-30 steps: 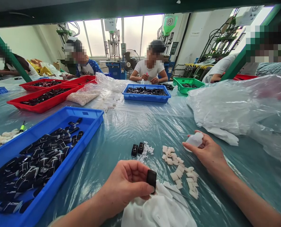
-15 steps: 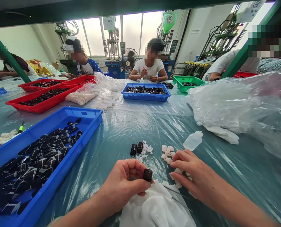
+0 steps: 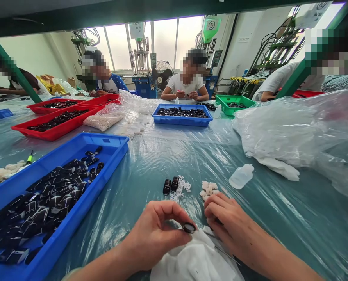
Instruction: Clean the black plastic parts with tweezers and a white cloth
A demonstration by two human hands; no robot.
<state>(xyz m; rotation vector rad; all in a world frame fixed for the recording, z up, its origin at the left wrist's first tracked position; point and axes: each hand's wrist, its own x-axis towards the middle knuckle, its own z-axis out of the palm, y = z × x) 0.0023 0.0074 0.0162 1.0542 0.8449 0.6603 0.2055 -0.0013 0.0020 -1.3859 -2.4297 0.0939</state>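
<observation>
Black part was pinched in the left hand; right hand was held at the pale pieces.
Step judged as one part being kept ready while a small piece was picked at; for the next move, a steady left grip and a clean right pinch seemed called for. The part was gripped between left thumb and forefinger, at the top of the white cloth, nearer to the desk's near edge than its far one. Its greyish oval end was turned up and toward the near edge, long axis foreshortened, seen almost end-on. Right fingers were curled; whether anything was gripped could not be told.
</observation>
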